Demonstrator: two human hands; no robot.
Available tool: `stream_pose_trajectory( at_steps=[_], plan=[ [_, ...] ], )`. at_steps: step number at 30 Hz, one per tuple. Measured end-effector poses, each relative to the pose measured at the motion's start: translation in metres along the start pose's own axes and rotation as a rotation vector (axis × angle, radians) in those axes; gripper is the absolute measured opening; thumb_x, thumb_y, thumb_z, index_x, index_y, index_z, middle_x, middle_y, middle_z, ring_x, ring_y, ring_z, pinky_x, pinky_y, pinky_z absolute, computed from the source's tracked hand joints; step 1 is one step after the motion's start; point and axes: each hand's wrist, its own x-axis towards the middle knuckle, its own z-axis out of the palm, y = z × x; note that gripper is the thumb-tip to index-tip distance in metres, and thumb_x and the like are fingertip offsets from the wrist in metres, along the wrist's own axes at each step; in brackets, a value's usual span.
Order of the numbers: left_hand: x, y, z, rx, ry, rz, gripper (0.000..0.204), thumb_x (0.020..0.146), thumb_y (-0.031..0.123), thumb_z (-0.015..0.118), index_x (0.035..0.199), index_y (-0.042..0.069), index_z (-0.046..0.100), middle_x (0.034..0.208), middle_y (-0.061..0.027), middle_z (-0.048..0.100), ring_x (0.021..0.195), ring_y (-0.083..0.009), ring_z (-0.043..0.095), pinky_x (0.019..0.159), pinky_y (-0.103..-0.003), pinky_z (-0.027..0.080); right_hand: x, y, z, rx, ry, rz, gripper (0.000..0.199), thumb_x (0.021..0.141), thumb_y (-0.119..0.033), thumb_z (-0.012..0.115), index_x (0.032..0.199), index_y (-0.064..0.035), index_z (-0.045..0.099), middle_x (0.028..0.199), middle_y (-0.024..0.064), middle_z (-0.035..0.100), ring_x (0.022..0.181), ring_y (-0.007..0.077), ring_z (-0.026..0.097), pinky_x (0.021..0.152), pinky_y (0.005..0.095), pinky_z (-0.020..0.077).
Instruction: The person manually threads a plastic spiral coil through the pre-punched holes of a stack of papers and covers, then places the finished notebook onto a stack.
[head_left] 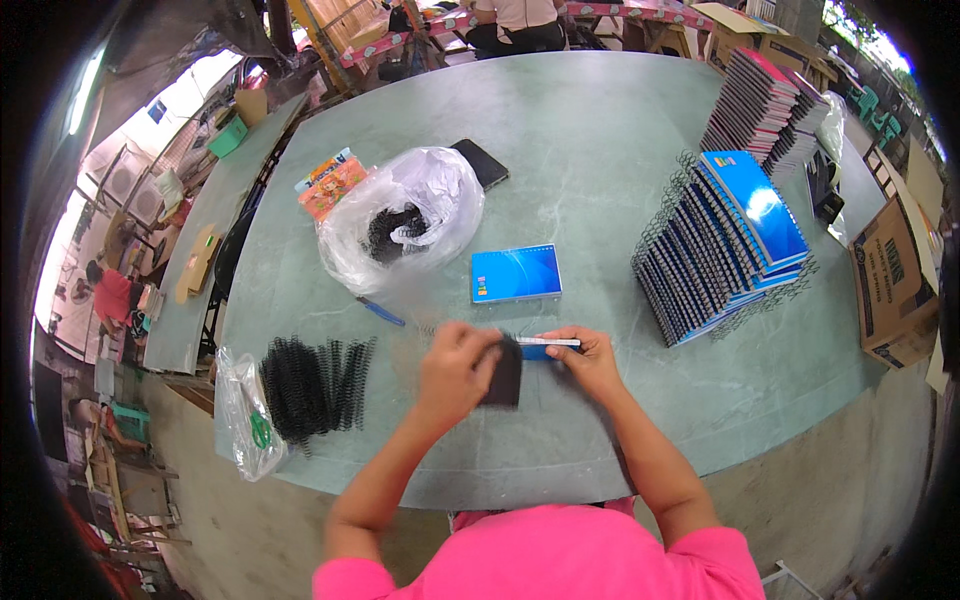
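Observation:
My right hand (585, 360) grips a small blue notebook (541, 352) above the table, its page edges toward me. A black sheet, seemingly its back cover (503, 380), hangs at the notebook's left end. Fingers pinched together, my left hand (460, 365) is at that end, slightly blurred. What looks like a thin black spiral coil (426, 329) sticks out to the left of it, faint with motion. Just beyond my hands lies another blue notebook (516, 273), flat, with holes along its top edge.
Black spiral coils (300, 385) lie in a heap at left, beside a clear plastic bag (245, 420). Farther off are a blue pen (381, 311), a white plastic bag (440, 200) with coils inside, and a black phone-like object (480, 164). Stacked coil-bound blue notebooks (715, 245) stand at right.

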Motion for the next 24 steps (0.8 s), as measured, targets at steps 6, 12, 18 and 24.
stream_pose_trajectory(
  at_steps=[6,12,18,24],
  plan=[
    [0.016,0.013,-0.006,-0.049,0.295,-0.027,0.023,0.068,0.004,0.07,0.09,0.008,0.064,0.084,-0.0116,0.057,0.079,-0.028,0.057,0.07,-0.035,0.046,-0.005,0.006,0.002,0.01,0.02,-0.024,0.017,0.079,-0.002,0.065,0.097,-0.0016,0.066,0.096,0.0065,0.067,0.085,0.0101,0.06,0.077,0.0233,0.046],
    [-0.043,0.001,0.029,-0.179,-0.441,0.095,0.023,0.069,0.014,0.072,0.089,0.007,0.062,0.086,-0.0121,0.057,0.086,-0.0299,0.055,0.074,-0.038,0.044,-0.002,0.002,0.008,0.063,0.031,-0.046,0.015,0.079,-0.004,0.065,0.094,-0.0031,0.066,0.092,0.0051,0.067,0.086,0.0101,0.059,0.079,0.0249,0.0447],
    [-0.001,-0.013,0.009,0.106,-0.135,0.184,0.022,0.073,0.007,0.068,0.093,0.006,0.059,0.091,-0.0133,0.057,0.085,-0.0312,0.055,0.07,-0.039,0.043,-0.005,0.002,0.001,0.02,-0.02,-0.063,0.013,0.08,-0.002,0.063,0.093,-0.002,0.064,0.094,0.0071,0.067,0.086,0.0112,0.06,0.078,0.0252,0.0459],
    [-0.004,-0.025,0.008,-0.039,-0.235,0.007,0.023,0.071,0.006,0.069,0.091,0.004,0.057,0.084,-0.0129,0.057,0.083,-0.0317,0.055,0.071,-0.039,0.043,-0.005,0.005,0.004,0.032,-0.014,-0.045,0.012,0.079,-0.002,0.064,0.091,-0.0018,0.063,0.094,0.0083,0.067,0.086,0.0123,0.06,0.078,0.026,0.0467]
  ],
)
